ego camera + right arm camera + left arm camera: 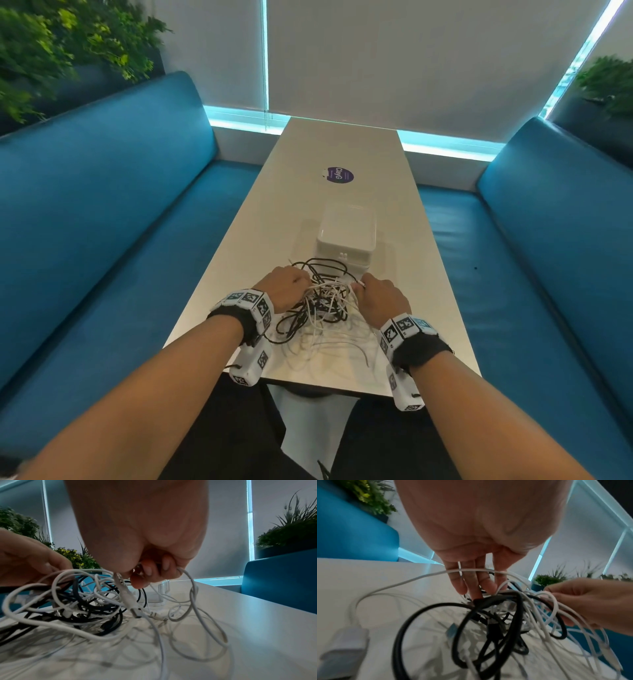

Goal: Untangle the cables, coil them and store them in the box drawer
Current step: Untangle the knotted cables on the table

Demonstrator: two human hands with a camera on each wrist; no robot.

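Blue benches (102, 212) run down the left and right of the long white surface (342, 147) in front of me, with leafy plants (61, 44) behind them at the far corners and pale blinds (411, 54) across the far wall.

On the surface, near its middle, sits the white box (346, 236) with its drawer front facing me; the drawer looks closed. Farther off lies a round purple sticker (339, 175).

Just on my side of the box, touching its near edge, is the tangle of black and white cables (325, 301), lifted partly off the surface between my hands, with loose white loops trailing toward the near edge.

My left hand (284, 287) is on the left of the tangle. In the left wrist view its fingers (471, 580) point down, fairly straight, threaded among white strands and touching the black bundle; that grip is loose, not clenched round anything I can make out.

My right hand (383, 298) is on the right of the tangle. Its grip is clenched: the curled fingers (149, 569) pinch white strands, and a white cable with a metal plug (135, 613) hangs from them.
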